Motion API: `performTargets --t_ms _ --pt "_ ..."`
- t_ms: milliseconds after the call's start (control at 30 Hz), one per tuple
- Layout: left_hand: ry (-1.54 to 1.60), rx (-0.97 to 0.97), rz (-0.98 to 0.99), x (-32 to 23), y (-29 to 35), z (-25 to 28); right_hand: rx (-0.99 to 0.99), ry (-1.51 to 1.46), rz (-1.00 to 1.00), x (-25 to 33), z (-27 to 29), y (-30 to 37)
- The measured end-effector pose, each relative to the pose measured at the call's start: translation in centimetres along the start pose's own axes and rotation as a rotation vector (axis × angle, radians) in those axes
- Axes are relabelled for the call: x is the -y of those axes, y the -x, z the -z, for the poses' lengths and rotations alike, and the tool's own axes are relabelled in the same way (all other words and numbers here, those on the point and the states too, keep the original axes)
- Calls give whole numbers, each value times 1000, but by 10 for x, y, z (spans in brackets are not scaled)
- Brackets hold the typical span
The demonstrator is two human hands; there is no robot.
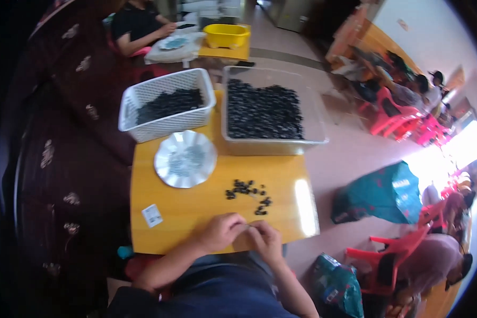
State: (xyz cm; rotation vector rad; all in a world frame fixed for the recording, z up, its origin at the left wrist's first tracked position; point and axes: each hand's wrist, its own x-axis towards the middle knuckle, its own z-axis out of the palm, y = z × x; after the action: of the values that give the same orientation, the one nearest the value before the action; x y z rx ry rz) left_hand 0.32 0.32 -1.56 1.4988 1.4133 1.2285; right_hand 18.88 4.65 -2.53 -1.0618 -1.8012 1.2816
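Above the near edge of the yellow table (185, 212), my left hand (224, 230) and my right hand (265, 239) meet with fingertips pinched together. Between them is something small that I cannot make out. Just beyond my fingers lie several small black pieces (244, 187) in a loose cluster. To their left, a white plate with a wavy rim (164, 176) holds many small pale bluish pieces (187, 156). A small white card (152, 215) with dark print lies near the table's left side.
At the far side stand a white perforated basket (164, 123) and a clear plastic bin (275, 144), both holding black pieces. Beyond, a person (143, 29) sits near a yellow tub (226, 34). Green bags (379, 193) and red chairs (392, 114) with people are at right.
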Motion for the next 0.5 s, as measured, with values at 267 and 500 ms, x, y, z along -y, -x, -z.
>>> performTargets --t_ms 267,500 --pt "127 25 160 2 12 -1 -22 -340 -152 -11 7 -15" --pt "-9 10 48 2 18 2 -169 407 186 16 30 -66"
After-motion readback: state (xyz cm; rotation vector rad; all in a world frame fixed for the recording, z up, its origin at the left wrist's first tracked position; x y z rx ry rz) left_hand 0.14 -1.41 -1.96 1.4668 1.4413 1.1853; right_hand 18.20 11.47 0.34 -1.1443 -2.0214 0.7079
